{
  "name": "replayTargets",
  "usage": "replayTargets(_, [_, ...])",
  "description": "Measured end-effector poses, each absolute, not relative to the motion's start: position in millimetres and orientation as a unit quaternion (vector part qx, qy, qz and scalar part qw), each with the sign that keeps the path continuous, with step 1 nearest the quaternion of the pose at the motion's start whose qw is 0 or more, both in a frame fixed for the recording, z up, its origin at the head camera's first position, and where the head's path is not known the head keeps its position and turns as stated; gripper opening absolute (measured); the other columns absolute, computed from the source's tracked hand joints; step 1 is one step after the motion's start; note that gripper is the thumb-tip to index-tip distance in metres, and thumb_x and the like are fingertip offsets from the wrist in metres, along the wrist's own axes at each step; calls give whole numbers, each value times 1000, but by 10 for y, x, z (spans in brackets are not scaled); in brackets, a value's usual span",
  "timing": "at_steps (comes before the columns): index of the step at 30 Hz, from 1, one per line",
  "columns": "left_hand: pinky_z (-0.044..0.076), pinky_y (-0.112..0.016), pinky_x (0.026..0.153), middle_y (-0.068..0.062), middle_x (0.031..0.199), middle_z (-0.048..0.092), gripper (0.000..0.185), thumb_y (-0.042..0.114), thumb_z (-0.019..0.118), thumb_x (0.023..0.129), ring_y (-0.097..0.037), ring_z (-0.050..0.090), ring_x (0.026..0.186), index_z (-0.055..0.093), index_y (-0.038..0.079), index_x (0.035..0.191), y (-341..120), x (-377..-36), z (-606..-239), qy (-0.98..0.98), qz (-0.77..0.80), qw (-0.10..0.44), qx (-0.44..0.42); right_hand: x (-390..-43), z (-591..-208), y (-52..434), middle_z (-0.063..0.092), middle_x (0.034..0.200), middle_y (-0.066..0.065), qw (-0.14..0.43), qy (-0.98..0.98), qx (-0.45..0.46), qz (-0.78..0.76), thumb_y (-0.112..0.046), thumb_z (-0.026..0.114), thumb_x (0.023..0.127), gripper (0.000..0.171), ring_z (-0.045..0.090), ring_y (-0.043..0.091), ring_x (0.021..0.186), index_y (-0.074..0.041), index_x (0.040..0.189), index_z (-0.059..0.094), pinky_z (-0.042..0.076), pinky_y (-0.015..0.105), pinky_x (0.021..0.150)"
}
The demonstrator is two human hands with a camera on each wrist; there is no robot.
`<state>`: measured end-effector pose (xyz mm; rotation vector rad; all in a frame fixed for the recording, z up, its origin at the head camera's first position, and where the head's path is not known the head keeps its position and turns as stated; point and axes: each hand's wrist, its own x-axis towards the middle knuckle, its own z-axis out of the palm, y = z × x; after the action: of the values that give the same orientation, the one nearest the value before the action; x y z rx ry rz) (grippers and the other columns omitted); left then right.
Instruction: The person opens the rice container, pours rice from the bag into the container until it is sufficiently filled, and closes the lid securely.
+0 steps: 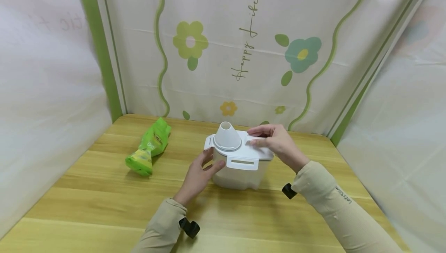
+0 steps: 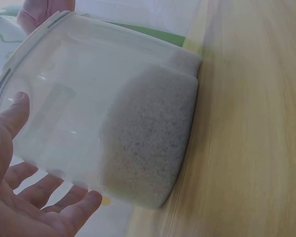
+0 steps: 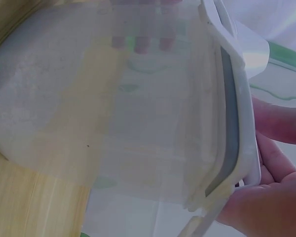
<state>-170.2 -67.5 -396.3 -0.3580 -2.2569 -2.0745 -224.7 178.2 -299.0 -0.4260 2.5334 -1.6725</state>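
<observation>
Lying on its side at the left of the bench (image 1: 104,191), a green pouch (image 1: 149,147) sits well apart from the translucent container (image 1: 240,171) near the middle. The left hand (image 1: 198,175) rests open-fingered against the container's left wall, while the right hand (image 1: 277,140) pinches the white lid (image 1: 244,152) at its right edge beside the cone spout (image 1: 227,133). Part-filled with grey granules (image 2: 148,138), the container looks bottom-heavy, stiff and smooth, so it is probably best held by both side walls.
</observation>
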Motion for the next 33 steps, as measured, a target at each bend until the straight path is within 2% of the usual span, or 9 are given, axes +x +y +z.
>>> replayTargets(6, [40, -49, 105, -11, 152, 38, 71, 31, 73, 91, -34, 37, 136, 39, 11, 150, -663, -1858, -4213, -730, -673, 31, -115, -2245, -3000, 1793, 71, 108, 11, 39, 827, -130, -546, -5, 81, 79, 38, 63, 24, 100, 2, 115, 71, 51, 26, 72])
replayTargets(14, [43, -43, 103, -6, 149, 42, 72, 40, 74, 88, -29, 40, 134, 43, 17, 149, -676, -1879, -4254, -734, -668, 39, -119, -2241, -3019, 1797, 70, 111, 10, 33, 827, -139, -544, -6, 82, 80, 38, 62, 24, 102, 1, 115, 71, 51, 25, 72])
replayTargets(21, [42, -45, 103, -8, 147, 45, 70, 37, 76, 87, -30, 41, 133, 46, 14, 146, -677, -1872, -4194, -731, -670, 34, -122, -2205, -3078, 1842, 71, 111, 8, -31, 833, -184, -521, -11, 82, 82, 35, 62, 21, 105, -1, 114, 72, 51, 23, 80])
replayTargets(25, [43, -45, 103, -8, 145, 46, 74, 41, 78, 84, -29, 43, 132, 45, 11, 144, -695, -1866, -4161, -740, -662, 33, -117, -2192, -3128, 1884, 71, 110, 5, -57, 824, -214, -522, -15, 82, 83, 37, 62, 20, 107, -3, 115, 72, 51, 21, 81])
replayTargets(28, [43, -45, 103, -6, 144, 47, 79, 44, 79, 82, -27, 45, 130, 43, 12, 144, -735, -1860, -4148, -752, -649, 35, -109, -2171, -3155, 1920, 71, 109, 6, -71, 810, -229, -536, -16, 82, 83, 38, 62, 21, 107, -3, 117, 72, 51, 24, 84])
replayTargets(33, [42, -44, 104, -7, 148, 41, 90, 42, 83, 79, -25, 44, 131, 34, 14, 149, -851, -1842, -4115, -768, -631, 44, -104, -2128, -3203, 2042, 69, 115, 12, -114, 791, -234, -554, -14, 79, 85, 38, 58, 23, 114, -3, 120, 69, 44, 37, 100])
